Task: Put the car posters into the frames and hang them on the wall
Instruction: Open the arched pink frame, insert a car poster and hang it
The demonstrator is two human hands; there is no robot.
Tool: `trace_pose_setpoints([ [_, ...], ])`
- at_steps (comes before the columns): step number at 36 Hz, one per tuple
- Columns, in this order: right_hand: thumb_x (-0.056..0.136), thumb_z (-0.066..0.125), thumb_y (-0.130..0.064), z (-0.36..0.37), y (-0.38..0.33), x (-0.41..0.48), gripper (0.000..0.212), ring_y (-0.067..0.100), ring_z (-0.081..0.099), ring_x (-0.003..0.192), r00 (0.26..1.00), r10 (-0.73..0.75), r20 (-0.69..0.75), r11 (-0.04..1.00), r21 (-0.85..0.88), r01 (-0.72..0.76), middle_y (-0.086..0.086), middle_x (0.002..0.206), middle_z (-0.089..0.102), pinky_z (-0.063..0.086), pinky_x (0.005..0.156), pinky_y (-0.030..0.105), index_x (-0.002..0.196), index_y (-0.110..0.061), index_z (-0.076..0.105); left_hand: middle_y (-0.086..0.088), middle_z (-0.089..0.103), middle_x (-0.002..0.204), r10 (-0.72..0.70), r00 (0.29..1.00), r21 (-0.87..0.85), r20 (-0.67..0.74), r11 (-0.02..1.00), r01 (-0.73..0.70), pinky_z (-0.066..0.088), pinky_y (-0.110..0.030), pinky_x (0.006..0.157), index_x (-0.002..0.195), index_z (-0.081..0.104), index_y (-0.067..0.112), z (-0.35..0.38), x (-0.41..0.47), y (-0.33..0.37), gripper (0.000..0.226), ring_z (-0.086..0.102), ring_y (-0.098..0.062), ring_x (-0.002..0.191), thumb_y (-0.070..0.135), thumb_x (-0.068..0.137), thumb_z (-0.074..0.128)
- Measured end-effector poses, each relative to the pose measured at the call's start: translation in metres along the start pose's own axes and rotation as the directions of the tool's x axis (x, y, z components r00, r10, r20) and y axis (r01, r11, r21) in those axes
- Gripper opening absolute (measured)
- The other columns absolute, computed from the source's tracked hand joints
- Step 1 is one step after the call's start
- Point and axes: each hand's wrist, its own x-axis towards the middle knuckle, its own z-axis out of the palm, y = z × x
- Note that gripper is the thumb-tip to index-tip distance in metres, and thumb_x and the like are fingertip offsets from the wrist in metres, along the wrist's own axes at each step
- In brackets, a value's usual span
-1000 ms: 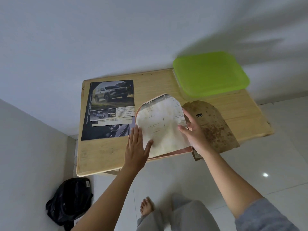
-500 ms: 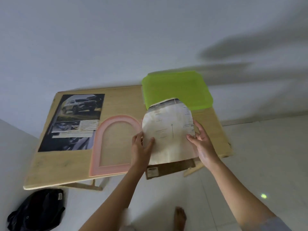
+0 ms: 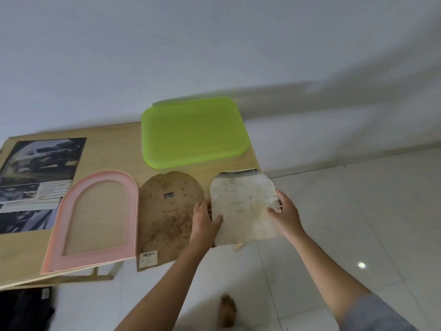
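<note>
A pink arched frame lies flat on the wooden table. Beside it on the right lies the frame's brown stained backing board, hanging over the table's near edge. Left of the frame lies a car poster. An arched, yellowed paper insert is held by both hands over the table's right corner: my left hand grips its left edge, my right hand its right edge.
A lime-green plastic lid or tray sits at the table's back right against the white wall. A black bag lies on the tiled floor under the table's left end. My bare foot stands on the floor below.
The paper insert has been lifted off the frame and carried right, past the table's corner. The backing board now lies uncovered beside the frame. The view has shifted right.
</note>
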Motion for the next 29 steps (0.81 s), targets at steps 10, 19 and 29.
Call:
trace_pose_setpoints([
  [10,0.084,0.056,-0.011,-0.010,0.001,0.029,0.046,0.030,0.035,0.120,0.995,-0.086,0.051,0.920,-0.378,0.099,0.015,0.126,0.038,0.034,0.092,0.030,0.128,-0.006,0.044,-0.008,0.029,0.135,0.191,0.980,0.489,0.052,0.851,-0.191,0.034,-0.034,0.104,0.138,0.031,0.009,0.006,0.012,0.004,0.053,0.029,-0.022,0.124,0.030,0.092,0.047],
  [19,0.091,0.050,-0.024,0.029,-0.004,0.013,0.055,0.019,0.018,0.139,0.894,-0.325,0.310,0.751,-0.490,0.443,0.004,0.148,0.026,0.025,0.110,0.030,0.143,-0.018,0.030,-0.014,0.052,0.134,0.201,0.911,0.757,0.361,0.508,-0.412,0.031,-0.041,0.102,0.128,0.054,0.007,0.021,0.018,-0.005,0.064,0.049,-0.029,0.125,0.046,0.097,0.014],
  [29,0.088,0.055,-0.031,0.024,-0.011,0.020,0.053,0.018,0.020,0.136,0.905,-0.286,0.315,0.718,-0.555,0.420,0.001,0.143,0.031,0.033,0.107,0.033,0.137,-0.021,0.039,-0.011,-0.004,0.156,0.233,0.869,0.691,0.436,0.532,-0.489,-0.010,-0.030,0.110,0.148,0.003,0.010,0.019,0.028,-0.005,0.080,-0.006,-0.026,0.144,0.056,0.083,-0.003],
])
